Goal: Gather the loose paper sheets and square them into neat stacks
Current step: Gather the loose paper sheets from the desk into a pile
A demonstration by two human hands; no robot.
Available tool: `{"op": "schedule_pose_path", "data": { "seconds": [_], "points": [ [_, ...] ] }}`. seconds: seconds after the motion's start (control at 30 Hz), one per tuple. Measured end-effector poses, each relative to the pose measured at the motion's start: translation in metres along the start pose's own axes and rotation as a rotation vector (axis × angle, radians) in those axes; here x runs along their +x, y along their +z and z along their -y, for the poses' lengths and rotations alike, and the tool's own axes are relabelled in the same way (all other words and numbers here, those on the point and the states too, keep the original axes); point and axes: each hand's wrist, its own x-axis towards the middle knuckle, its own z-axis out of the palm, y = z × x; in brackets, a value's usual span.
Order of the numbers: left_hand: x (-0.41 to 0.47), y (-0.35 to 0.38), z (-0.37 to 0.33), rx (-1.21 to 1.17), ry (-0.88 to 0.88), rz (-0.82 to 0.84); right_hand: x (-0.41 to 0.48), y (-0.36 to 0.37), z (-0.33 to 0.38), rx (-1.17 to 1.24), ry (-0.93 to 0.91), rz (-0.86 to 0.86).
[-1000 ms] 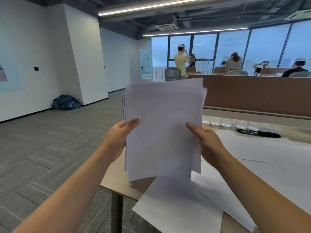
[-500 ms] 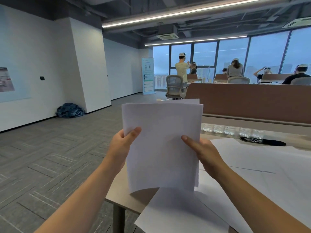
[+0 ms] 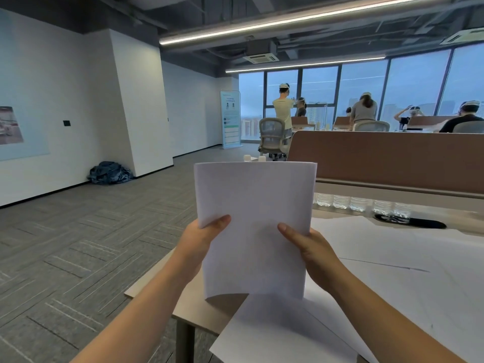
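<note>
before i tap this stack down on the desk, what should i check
1. Grip on both sides: ok. The left hand and right hand each pinch a side edge of the stack.
2. Top edge flush: ok, it looks level.
3. Bottom edge flush: cannot tell; it curves.
4. Landing spot bare: not ok. A loose sheet lies partly below the stack on the desk.
5. That sheet secure: not ok; it overhangs the desk's near edge.
6. Bottles out of the way: ok, they stand apart, behind the stack.
</note>
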Motion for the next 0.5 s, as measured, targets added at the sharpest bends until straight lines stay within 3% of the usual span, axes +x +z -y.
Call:
{"op": "schedule_pose_path", "data": {
  "seconds": [0.37,0.5],
  "points": [
    [0.008,-0.004,0.028,0.022,-0.044,0.042,0.007,-0.006,-0.018,0.009,0.067,0.017],
    [0.013,-0.002,0.027,0.052,-0.009,0.006,0.011,-0.004,-0.017,-0.026,0.050,-0.063]
  ]
}}
